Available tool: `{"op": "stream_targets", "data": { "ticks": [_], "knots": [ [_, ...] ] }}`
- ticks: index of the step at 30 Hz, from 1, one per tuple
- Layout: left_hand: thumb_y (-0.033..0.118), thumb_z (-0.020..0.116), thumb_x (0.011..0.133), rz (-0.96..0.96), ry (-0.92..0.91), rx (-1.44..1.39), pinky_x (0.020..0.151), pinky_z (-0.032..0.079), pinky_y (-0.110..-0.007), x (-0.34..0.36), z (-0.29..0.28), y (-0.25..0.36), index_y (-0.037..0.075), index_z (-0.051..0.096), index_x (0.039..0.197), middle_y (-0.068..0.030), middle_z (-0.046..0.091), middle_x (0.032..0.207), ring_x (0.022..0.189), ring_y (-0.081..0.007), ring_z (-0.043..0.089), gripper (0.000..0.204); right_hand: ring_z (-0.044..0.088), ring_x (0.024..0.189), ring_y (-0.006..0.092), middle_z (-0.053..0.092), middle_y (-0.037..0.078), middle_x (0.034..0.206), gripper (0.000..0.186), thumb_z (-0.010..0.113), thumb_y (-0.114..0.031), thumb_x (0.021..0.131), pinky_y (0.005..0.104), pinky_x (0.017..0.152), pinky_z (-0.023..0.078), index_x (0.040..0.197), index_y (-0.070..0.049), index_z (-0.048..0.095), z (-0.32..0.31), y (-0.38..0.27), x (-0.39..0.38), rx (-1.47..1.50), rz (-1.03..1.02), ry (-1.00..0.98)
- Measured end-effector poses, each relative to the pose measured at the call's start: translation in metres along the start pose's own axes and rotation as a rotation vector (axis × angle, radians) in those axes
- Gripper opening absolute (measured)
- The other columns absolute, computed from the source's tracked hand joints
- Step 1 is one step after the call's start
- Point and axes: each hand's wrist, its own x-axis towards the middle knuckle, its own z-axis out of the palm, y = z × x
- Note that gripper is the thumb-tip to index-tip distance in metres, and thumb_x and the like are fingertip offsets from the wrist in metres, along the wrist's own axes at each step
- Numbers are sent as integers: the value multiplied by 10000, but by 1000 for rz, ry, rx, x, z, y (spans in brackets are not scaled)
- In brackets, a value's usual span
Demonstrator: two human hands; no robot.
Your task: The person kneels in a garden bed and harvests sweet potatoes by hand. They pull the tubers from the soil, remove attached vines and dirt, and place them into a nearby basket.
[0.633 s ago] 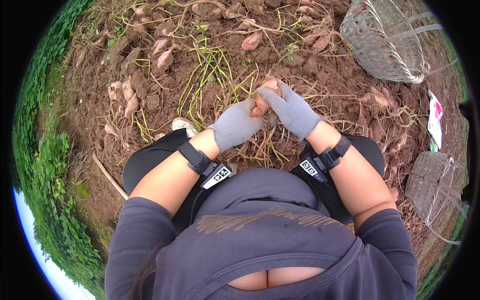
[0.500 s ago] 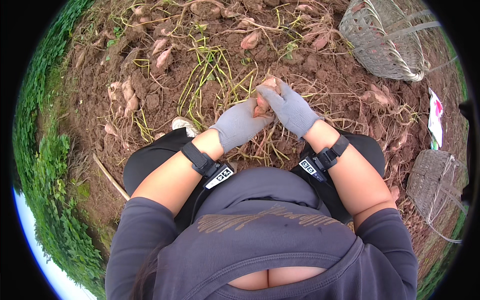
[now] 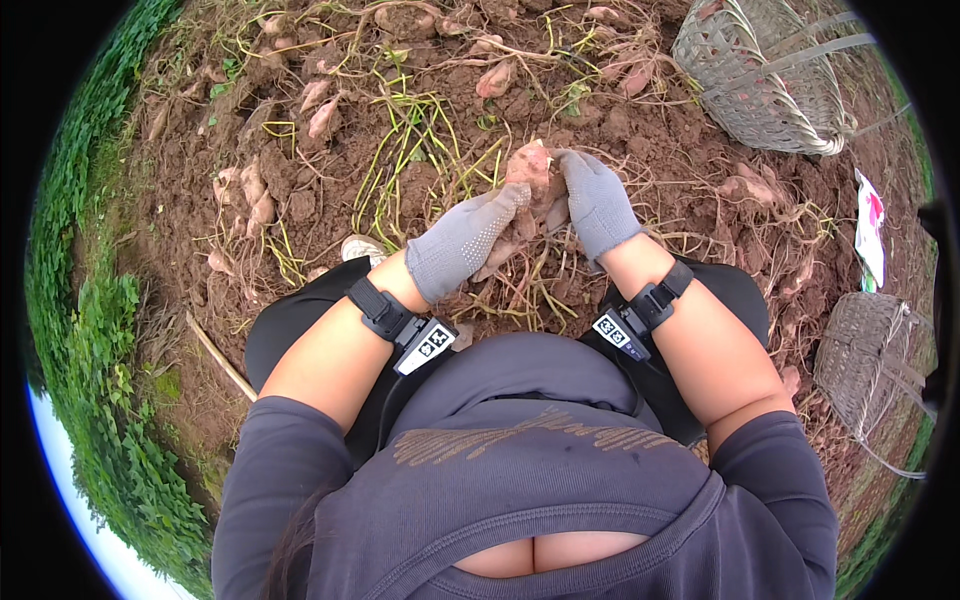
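A pinkish, soil-smeared sweet potato [image 3: 529, 168] is held up between my two grey-gloved hands, above the dug earth in front of my knees. My left hand [image 3: 468, 236] closes on its lower left side, thumb pressed against the skin. From the other side, my right hand [image 3: 598, 205] grips its right edge with curled fingers, their tips partly hidden behind it. Roots and another lumpy piece hang below, between the palms; whether they are joined to it I cannot tell. Cut yellow-green vine stems [image 3: 410, 150] lie just to the left.
A woven basket [image 3: 750, 95] stands at the far right, and a second basket [image 3: 862, 355] sits nearer on the right, beside a white-and-pink bag [image 3: 870, 235]. Loose sweet potatoes [image 3: 245, 195] lie at the left. A wooden stick [image 3: 220, 355] rests by my left knee.
My hands have drawn slightly apart, and the sweet potato between them now shows more of its broad face. My left hand has shifted a little to the left.
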Motion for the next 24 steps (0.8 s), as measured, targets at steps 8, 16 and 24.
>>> {"op": "stream_targets", "data": {
  "ticks": [8,16,24],
  "knots": [
    [432,516,1078,324,194,263,468,371,-229,10,11,-8,29,619,1236,2,559,727,534,-74,482,445,702,837,329,700,157,969,329,472,-277,1065,402,732,575,1365,-239,601,-6,6,4,-723,-369,-173],
    [510,454,1087,44,-42,-162,427,280,-240,9,4,-9,75,607,1089,44,443,580,437,-87,364,462,705,819,338,720,145,891,365,478,-393,1076,401,769,570,1287,-150,651,-5,2,2,-830,-398,-16],
    [550,349,1104,192,-359,-526,416,272,-257,15,-8,-11,128,525,901,55,354,527,404,-103,321,500,714,902,242,710,184,1038,755,485,-604,1029,355,817,563,1364,71,528,2,2,4,-70,-82,-45]
  ]
}}
